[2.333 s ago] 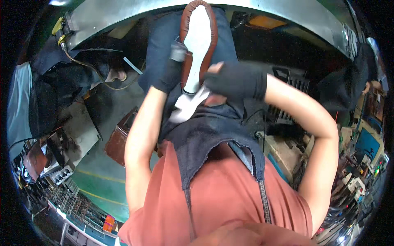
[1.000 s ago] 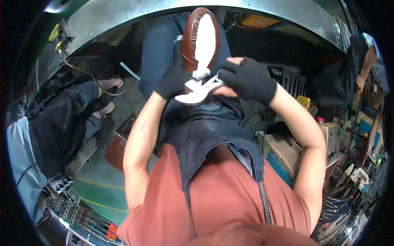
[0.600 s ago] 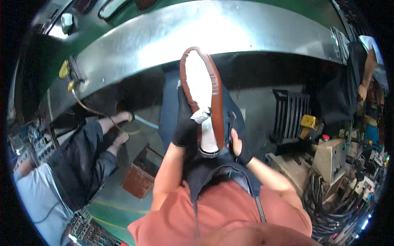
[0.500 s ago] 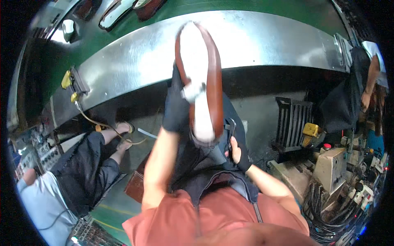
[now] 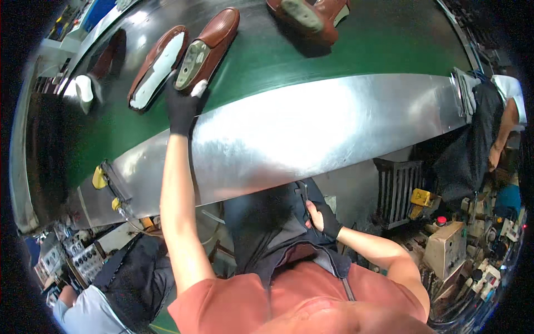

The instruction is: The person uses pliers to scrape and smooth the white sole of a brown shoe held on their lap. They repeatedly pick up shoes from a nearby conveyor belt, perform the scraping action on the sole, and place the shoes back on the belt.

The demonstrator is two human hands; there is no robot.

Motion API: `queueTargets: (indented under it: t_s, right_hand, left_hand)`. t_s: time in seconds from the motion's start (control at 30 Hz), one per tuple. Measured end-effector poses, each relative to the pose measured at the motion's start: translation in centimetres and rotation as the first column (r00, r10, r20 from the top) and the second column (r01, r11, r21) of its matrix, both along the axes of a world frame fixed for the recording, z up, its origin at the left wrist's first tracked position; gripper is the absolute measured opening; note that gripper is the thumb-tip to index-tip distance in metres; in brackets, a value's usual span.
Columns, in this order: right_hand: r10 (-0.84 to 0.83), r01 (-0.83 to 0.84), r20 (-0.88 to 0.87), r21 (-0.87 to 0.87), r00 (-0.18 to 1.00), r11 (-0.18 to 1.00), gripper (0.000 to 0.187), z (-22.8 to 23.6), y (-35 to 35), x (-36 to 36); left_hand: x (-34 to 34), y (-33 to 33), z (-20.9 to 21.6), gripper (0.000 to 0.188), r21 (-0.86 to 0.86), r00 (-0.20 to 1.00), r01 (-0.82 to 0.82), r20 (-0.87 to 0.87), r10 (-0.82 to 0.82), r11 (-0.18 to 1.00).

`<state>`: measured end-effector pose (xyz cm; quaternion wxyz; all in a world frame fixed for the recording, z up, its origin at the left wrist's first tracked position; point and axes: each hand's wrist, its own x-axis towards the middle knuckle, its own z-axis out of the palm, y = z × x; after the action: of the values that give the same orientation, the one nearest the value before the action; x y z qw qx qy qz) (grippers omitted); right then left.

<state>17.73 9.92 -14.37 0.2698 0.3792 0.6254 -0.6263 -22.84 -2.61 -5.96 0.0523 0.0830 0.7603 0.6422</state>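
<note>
My left arm stretches over to the far left, and my left hand (image 5: 182,111) in a black glove is at the heel of a brown leather shoe (image 5: 218,36). Its fingers close round that heel, partly hidden by the shoe. The shoe stands upright with a greenish shoe last inside it. Just left of it, a second brown shoe (image 5: 179,40) lies with its white underside up. Low over my lap, my right hand (image 5: 325,218), also in a black glove, grips a dark slim metal hand tool (image 5: 303,192); its exact kind cannot be made out.
The shoes lie on a green belt (image 5: 261,94) behind a shiny metal edge (image 5: 267,139). More brown shoes (image 5: 325,28) are at the far side. A yellow-ended fixture (image 5: 100,177) sits on the edge at left. Machinery (image 5: 445,247) stands right; other people are at both sides.
My left hand held a white-soled brown shoe before me; now it has reached far left to a shoe on the belt. The view has tilted up. My right hand keeps the tool.
</note>
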Motion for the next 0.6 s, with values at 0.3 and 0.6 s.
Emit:
queueTargets:
  t_s: [0.3,0.6]
  right_hand:
    - [-0.066,0.066,-0.003,-0.003,0.998,0.998,0.056,0.1,-0.5,-1.2]
    - [-0.091,0.089,-0.077,-0.035,0.993,0.995,0.044,1.1,-2.3,2.6]
  left_hand:
    - [-5.3,0.2,-3.8,0.039,-0.114,0.981,-0.094,-0.178,0.072,0.989]
    - [-1.0,0.2,0.1,0.047,-0.167,0.972,0.225,-0.025,-0.232,0.96]
